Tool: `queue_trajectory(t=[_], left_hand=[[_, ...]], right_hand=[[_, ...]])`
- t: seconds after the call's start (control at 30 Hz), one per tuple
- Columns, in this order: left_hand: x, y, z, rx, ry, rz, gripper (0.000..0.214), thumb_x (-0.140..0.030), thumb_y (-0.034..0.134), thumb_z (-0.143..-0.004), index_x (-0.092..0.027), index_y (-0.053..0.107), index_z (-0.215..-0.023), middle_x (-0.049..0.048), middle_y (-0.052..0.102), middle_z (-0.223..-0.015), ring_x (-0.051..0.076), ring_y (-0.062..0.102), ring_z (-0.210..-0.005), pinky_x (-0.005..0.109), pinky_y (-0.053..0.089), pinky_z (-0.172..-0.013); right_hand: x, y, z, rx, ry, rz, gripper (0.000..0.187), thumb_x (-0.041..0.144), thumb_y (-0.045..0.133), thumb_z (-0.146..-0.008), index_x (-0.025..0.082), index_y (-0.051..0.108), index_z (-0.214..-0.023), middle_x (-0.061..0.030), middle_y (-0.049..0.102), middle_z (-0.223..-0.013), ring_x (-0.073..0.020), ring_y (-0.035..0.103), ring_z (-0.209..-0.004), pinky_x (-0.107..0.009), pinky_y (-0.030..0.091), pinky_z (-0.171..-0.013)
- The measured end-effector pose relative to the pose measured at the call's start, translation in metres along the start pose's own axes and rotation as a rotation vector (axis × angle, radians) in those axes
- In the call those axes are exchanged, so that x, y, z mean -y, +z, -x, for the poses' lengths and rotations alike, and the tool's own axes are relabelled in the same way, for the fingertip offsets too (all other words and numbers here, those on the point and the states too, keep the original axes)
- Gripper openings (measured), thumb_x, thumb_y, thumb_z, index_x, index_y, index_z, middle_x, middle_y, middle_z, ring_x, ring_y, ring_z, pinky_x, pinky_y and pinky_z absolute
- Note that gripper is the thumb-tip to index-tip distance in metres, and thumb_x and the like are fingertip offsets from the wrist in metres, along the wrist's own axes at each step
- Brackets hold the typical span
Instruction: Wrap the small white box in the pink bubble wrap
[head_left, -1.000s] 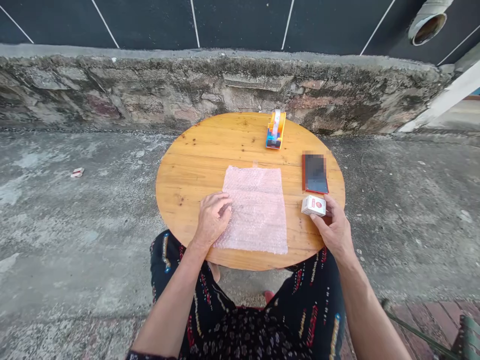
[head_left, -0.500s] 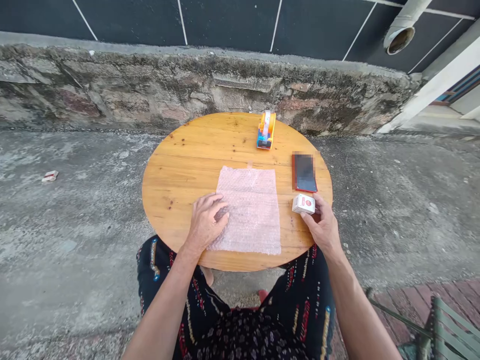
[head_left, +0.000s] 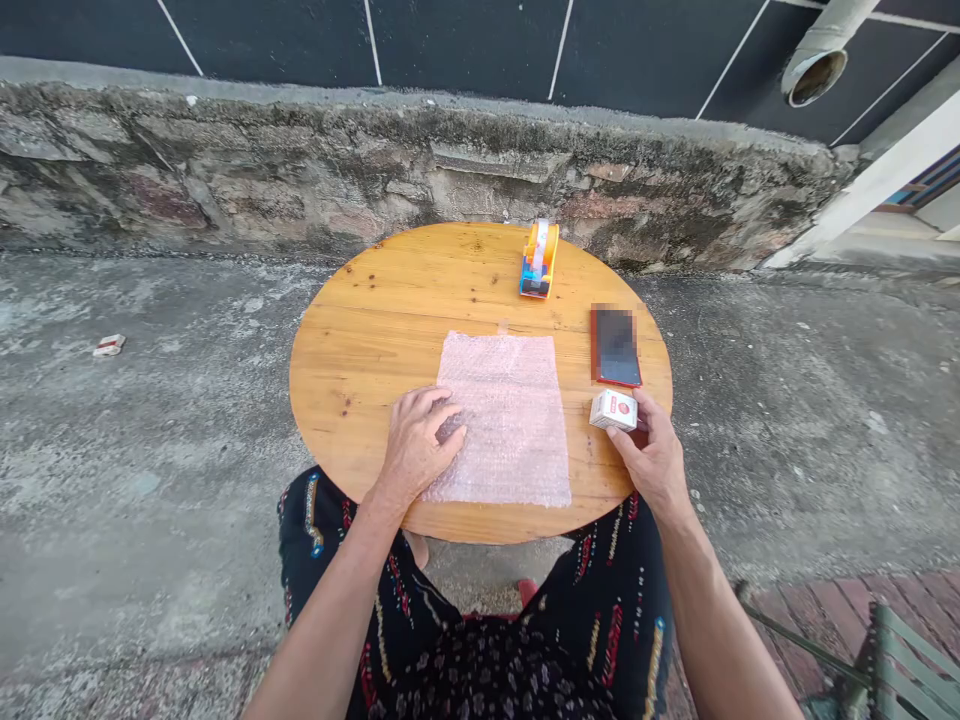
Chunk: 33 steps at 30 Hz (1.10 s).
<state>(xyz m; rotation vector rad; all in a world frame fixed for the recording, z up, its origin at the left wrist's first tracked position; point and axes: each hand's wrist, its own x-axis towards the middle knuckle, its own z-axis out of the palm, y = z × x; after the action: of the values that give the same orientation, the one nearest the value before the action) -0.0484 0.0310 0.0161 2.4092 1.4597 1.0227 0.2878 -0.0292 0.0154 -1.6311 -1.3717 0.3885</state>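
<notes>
A sheet of pinkish bubble wrap (head_left: 510,420) lies flat on the round wooden table (head_left: 352,340). On its left edge rests my left hand (head_left: 420,440), fingers spread and slightly bent, holding nothing. At the table's right side my right hand (head_left: 652,450) has its thumb and fingers around a small white box (head_left: 615,410) with red printing. Just beyond that box lies a phone-like flat dark thing with a red edge (head_left: 619,350), partly blurred out. An orange and blue tape dispenser (head_left: 538,262) stands near the far edge.
A rough stone wall base (head_left: 360,170) runs behind the table. A grey pipe (head_left: 817,75) juts from the dark wall at upper right. A green slatted chair (head_left: 900,650) is at lower right, and a crumpled packet (head_left: 109,345) lies on the concrete at left.
The camera view has shifted slightly, so everything appears a little further right. Both hands keep about the same places on the table, and the small box seems slightly turned.
</notes>
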Motion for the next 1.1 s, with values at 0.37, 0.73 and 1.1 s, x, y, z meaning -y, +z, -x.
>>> queue_trajectory(t=[0.37,0.73,1.1], left_hand=[[0.0015,0.0014,0.0001,0.004,0.008,-0.001,0.018,-0.024,0.064,-0.08,-0.024,0.068,-0.097,0.0048,0.064,-0.119,0.027,0.053,-0.117,0.047,0.04,-0.101],[-0.0007,-0.0004,0.0001,0.016,0.021,0.007,0.019,-0.024,0.065,-0.08,-0.025,0.068,-0.099,0.0046,0.064,-0.12,0.027,0.054,-0.118,0.047,0.039,-0.101],[-0.0025,-0.002,-0.0002,0.033,0.067,0.006,0.022,-0.029,0.065,-0.081,-0.024,0.068,-0.102,0.0067,0.062,-0.122,0.029,0.051,-0.121,0.05,0.039,-0.102]], right_hand=[[-0.0045,0.0,0.0008,-0.012,-0.009,-0.002,0.069,0.034,0.07,-0.078,0.023,0.044,-0.141,-0.0117,0.062,-0.127,-0.0288,0.062,-0.113,-0.052,0.046,-0.102],[-0.0023,0.0001,0.0005,-0.009,-0.004,-0.007,0.069,0.035,0.07,-0.078,0.023,0.044,-0.141,-0.0118,0.062,-0.128,-0.0294,0.062,-0.114,-0.053,0.046,-0.102],[-0.003,0.0005,0.0003,-0.023,-0.005,0.006,0.069,0.036,0.071,-0.077,0.023,0.045,-0.14,-0.0116,0.063,-0.126,-0.0285,0.063,-0.112,-0.052,0.046,-0.102]])
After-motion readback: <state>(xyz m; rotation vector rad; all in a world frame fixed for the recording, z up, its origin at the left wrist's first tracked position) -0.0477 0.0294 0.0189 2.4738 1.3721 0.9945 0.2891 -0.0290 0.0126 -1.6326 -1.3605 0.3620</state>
